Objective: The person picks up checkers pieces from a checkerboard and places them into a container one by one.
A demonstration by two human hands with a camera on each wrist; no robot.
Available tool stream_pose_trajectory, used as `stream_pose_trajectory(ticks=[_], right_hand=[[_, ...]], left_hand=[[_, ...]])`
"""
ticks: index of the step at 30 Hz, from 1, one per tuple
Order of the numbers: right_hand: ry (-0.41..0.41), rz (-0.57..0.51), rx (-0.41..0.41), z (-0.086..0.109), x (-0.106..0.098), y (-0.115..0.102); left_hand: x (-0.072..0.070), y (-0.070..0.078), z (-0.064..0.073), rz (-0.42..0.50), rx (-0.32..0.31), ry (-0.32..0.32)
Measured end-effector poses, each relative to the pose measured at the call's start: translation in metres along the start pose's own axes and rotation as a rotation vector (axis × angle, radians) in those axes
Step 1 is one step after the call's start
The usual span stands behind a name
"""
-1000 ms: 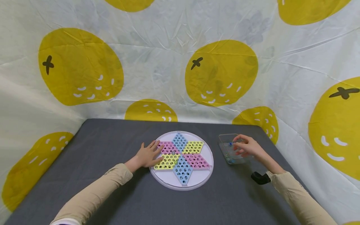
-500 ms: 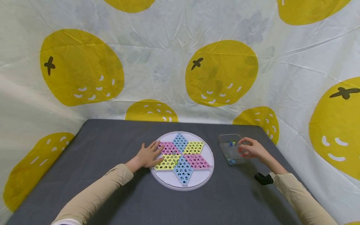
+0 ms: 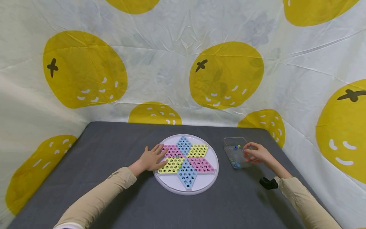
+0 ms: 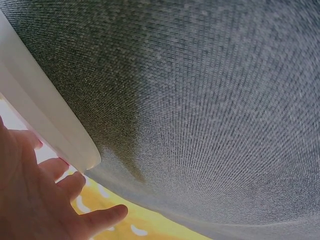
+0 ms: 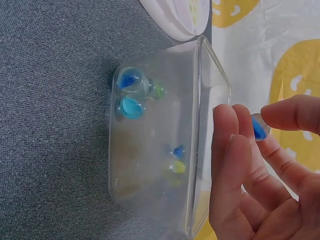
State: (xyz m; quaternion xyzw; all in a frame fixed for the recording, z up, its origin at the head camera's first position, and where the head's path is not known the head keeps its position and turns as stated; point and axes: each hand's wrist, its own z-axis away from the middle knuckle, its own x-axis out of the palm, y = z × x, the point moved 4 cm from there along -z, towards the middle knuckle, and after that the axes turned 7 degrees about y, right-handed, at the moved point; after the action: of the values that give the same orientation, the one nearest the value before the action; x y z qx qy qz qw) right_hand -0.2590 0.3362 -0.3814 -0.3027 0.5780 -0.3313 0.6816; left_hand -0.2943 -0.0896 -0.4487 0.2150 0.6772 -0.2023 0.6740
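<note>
A round white board (image 3: 174, 186) with a star of pink, yellow and blue holed diamonds lies mid-table. My left hand (image 3: 151, 158) rests flat on its left edge, fingers spread; the left wrist view shows the fingers (image 4: 45, 200) against the white rim (image 4: 45, 125). At the right stands a clear plastic tray (image 3: 228, 149) with several glass marbles (image 5: 131, 95) inside. My right hand (image 3: 254, 153) hovers at the tray's right side. Its thumb and fingers pinch a clear marble with a blue core (image 5: 259, 127) just outside the tray wall (image 5: 197, 140).
The grey cloth-covered table (image 3: 114, 190) is walled on three sides by a white sheet printed with yellow fruit (image 3: 226, 74). A black wrist-camera mount (image 3: 267, 183) sits on my right forearm. Beige sleeves cover both arms.
My right hand has drawn back from over the tray to its right side, holding a marble. The left hand has stayed on the board.
</note>
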Motion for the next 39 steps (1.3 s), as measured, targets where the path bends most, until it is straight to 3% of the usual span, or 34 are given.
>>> stream_pose_trajectory(ticks=[12,19,20,23,26,27,31,39], right_hand=[[0.009,-0.006,0.007,-0.003,-0.001,0.007],[0.013,-0.004,0.015,-0.004,0.0,0.009],[0.013,-0.005,0.016,-0.004,0.0,0.009],[0.008,-0.008,0.016,-0.004,0.0,0.009],[0.005,-0.01,0.016,-0.004,0.0,0.009],[0.005,-0.01,0.017,-0.004,0.0,0.009],[0.004,-0.012,0.016,-0.004,0.0,0.009],[0.007,-0.015,0.02,-0.003,0.0,0.008]], left_hand=[[-0.002,0.002,0.001,0.004,0.003,0.003],[0.002,-0.002,0.0,0.052,0.002,-0.002],[0.009,-0.005,-0.002,0.061,0.017,0.024],[0.01,-0.006,-0.002,0.079,0.024,0.031],[0.01,-0.006,-0.003,0.067,0.021,0.026],[0.003,-0.002,-0.001,0.061,0.008,0.001],[-0.002,0.001,0.001,0.022,0.007,-0.004],[-0.002,0.001,0.001,0.01,0.001,-0.014]])
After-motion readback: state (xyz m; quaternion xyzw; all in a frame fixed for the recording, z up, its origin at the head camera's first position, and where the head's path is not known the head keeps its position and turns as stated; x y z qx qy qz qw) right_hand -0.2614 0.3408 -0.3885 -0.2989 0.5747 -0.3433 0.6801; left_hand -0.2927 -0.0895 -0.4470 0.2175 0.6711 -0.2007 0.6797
